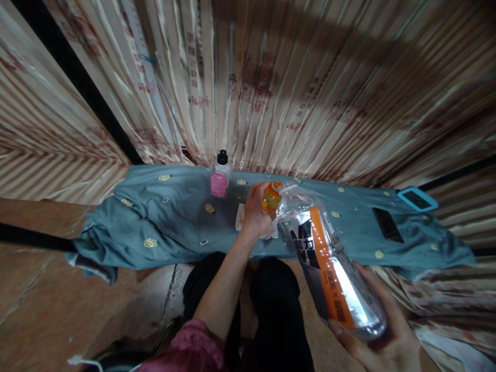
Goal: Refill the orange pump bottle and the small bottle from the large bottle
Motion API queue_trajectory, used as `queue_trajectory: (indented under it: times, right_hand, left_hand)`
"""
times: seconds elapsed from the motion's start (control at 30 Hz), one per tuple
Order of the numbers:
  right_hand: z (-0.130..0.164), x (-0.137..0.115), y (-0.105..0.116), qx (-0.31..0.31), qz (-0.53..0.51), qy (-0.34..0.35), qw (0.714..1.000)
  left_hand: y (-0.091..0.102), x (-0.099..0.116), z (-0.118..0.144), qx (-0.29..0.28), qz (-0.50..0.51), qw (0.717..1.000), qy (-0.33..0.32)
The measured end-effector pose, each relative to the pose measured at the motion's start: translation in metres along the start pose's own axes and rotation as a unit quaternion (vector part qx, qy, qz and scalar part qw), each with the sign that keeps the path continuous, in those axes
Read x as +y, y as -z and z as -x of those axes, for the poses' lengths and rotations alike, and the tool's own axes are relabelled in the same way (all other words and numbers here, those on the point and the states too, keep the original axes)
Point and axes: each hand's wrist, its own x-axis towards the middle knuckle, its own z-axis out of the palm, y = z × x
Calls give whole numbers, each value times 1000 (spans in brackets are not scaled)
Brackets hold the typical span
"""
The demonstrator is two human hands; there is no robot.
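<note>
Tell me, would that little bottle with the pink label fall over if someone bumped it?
Probably yes. The small bottle stands upright, tall for its narrow base, on wrinkly blue cloth, so it likely tips easily. It looks light, so a nudge might slide it.

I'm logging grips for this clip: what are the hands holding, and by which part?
Both hold one clear plastic bottle: the right hand cups its base, and the left hand grips the orange cap at its neck.

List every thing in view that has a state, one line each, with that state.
Large clear bottle: tilted, base held in right hand.
Orange cap: on the neck, gripped by left hand.
Small pink-labelled bottle: upright, black cap on.
Black phone: lying flat, screen dark.
Blue-cased device: lying flat.
</note>
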Motion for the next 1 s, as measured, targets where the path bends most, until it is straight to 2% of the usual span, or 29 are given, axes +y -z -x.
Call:
queue_trajectory:
  times: [0.1,0.23,0.27,0.37,0.5,0.73,1.0]
  right_hand:
    - [-2,7,4,-4,29,36,999]
    - [-5,19,9,-35,53,124,990]
    - [-4,20,9,-37,51,125,990]
    - [-1,17,7,-8,28,46,999]
    - [3,5,4,-2,21,9,1000]
    - [3,-7,4,0,0,-24,1000]
    - [4,-7,4,-1,-1,-19,1000]
  left_hand:
    - [0,1,1,-3,0,1000,-1]
    - [-1,1,2,6,1,1000,-7]
    - [-1,1,2,9,4,1000,-8]
    - [-1,3,2,16,12,1000,-9]
    - [-1,5,1,12,8,1000,-1]
    - [0,5,1,5,14,1000,0]
    - [0,5,1,6,10,1000,-5]
